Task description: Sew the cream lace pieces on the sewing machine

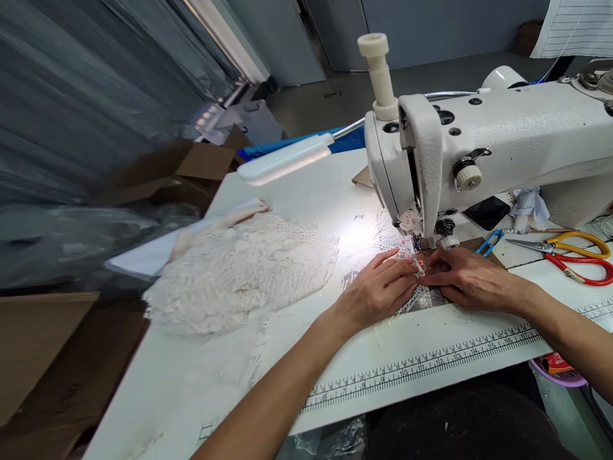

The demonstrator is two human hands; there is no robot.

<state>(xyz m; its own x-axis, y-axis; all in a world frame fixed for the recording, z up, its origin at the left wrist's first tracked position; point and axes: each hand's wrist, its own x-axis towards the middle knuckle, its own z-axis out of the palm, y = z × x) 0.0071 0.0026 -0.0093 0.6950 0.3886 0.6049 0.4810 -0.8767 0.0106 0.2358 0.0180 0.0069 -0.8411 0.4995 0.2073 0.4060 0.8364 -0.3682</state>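
A white sewing machine (483, 147) stands on a white table (201, 377). Under its presser foot lies a small piece of white lace with a pink bit (412, 255). My left hand (378, 287) rests just left of the foot, fingers pressed together and pinching the lace piece. My right hand (467, 278) lies right of the foot, fingers closed down flat on the same piece. A heap of white lace fabric (244, 271) lies on the table to the left of my hands.
Red-handled scissors (582, 271), yellow-handled scissors (572, 241) and blue thread snips (489, 241) lie at the right. A ruler strip (431, 364) runs along the table's front edge. A white lamp (287, 160) reaches over the table. Cardboard boxes (186, 172) stand at the left.
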